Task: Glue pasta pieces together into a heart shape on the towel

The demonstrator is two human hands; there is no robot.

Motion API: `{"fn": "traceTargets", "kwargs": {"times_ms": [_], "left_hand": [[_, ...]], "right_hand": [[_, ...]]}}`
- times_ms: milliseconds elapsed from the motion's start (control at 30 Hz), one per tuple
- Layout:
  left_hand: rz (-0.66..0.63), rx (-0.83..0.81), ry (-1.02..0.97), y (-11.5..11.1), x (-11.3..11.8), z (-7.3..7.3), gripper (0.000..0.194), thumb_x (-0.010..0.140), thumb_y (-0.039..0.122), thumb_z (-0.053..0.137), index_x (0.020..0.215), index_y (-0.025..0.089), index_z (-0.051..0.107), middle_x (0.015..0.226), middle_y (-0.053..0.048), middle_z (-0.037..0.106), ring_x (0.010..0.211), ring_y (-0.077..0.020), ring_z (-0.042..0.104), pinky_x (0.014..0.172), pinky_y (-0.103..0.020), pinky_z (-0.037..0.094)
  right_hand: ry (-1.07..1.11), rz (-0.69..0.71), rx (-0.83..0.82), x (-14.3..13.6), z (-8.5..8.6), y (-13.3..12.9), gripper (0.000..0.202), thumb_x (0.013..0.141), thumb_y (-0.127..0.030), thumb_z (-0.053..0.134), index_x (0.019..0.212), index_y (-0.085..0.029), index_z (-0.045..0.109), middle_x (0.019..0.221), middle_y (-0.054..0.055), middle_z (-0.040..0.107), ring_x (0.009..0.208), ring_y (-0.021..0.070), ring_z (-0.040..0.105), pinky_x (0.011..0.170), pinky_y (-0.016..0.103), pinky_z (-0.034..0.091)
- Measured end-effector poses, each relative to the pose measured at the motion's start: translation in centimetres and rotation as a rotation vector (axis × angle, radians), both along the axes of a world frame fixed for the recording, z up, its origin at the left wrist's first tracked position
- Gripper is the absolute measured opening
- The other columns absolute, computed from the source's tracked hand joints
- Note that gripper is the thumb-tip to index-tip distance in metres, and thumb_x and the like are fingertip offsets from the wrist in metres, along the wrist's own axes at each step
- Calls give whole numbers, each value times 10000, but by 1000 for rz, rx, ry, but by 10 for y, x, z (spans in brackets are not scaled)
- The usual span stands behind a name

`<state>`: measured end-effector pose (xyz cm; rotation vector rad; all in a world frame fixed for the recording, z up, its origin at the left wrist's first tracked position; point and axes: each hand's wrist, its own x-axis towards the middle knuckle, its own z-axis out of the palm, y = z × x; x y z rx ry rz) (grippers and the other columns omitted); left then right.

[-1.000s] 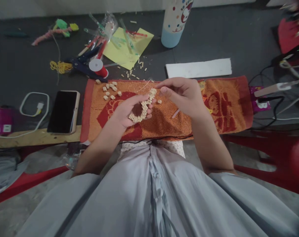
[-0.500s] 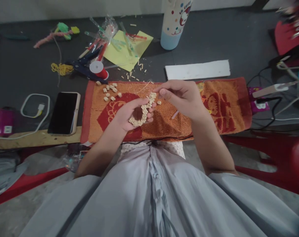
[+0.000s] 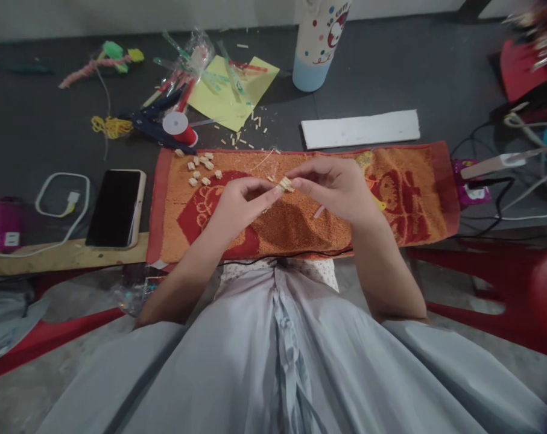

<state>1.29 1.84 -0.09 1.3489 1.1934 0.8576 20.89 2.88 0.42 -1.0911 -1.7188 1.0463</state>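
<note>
Beadwork of small, pale cream pieces [image 3: 286, 183] sits between the person's two hands, held up over the middle of a towel. The left hand [image 3: 241, 206] is curled nearly closed, thumb and fingers gripping the beadwork at its left end; most of what lies inside that palm is hidden. The right hand [image 3: 334, 188] is also drawn in, thumb and forefinger pinched at the beadwork's right end, the other fingers loosely bent.

Beneath both hands spreads the orange terry towel with red patterns and red end bands [image 3: 295, 226]. On it, just beyond the beadwork, lies a thin, pale strand [image 3: 265, 160], and a short, pale translucent strip [image 3: 318, 211] rests near the right hand. Loose cream-coloured blocks [image 3: 205, 160] are scattered toward the towel's far left corner.

Beside that corner stands a red spool with a white top [image 3: 177, 122], next to a dark blue tool [image 3: 154, 123] and a yellow bundle of string [image 3: 113, 126]. Behind the spool, red and green straws lie partly over a bright yellow sheet of paper [image 3: 221, 111]. Farther right are a flat white strip [image 3: 361, 129] and an upright white-and-blue bottle with coloured dots [image 3: 310, 72]. Left of the towel, a black-screened phone in a pale case [image 3: 116, 208] lies near a looped white cable [image 3: 51, 176].
</note>
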Motion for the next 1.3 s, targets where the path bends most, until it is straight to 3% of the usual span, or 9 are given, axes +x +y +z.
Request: {"fn": "traceTargets", "kwargs": {"times_ms": [167,367,700,1300], "left_hand": [[38,570,418,-9,-2,6,152,852,324,627,838,188,693,862,-29,721,820,-148,641,762,-275,493],[2,890,695,-20,-3,13,160,912,296,564,933,190,681,897,-42,689,859,-178,633,803,-341,449],[-34,991,857,-30,-3,26,152,918,267,555,935,187,683,891,-44,690,803,-184,612,825,-366,420],[-15,1036,884,-31,-3,22,117,914,246,564,903,184,663,875,-32,702,789,-173,617,802,-350,421]], "right_hand": [[23,-32,-1,2,-1,-7,278,773,-436,771,883,-181,762,855,43,738,748,152,651,669,276,518],[14,-30,98,2,3,-16,214,786,-403,769,878,-210,761,817,16,715,720,137,619,638,266,489],[-2,-41,203,0,1,-19,202,827,-416,730,848,-218,761,800,20,719,731,146,638,674,285,514],[-27,-100,373,-5,-10,-21,195,836,-425,719,823,-237,771,772,9,731,704,139,668,669,262,534]]}}
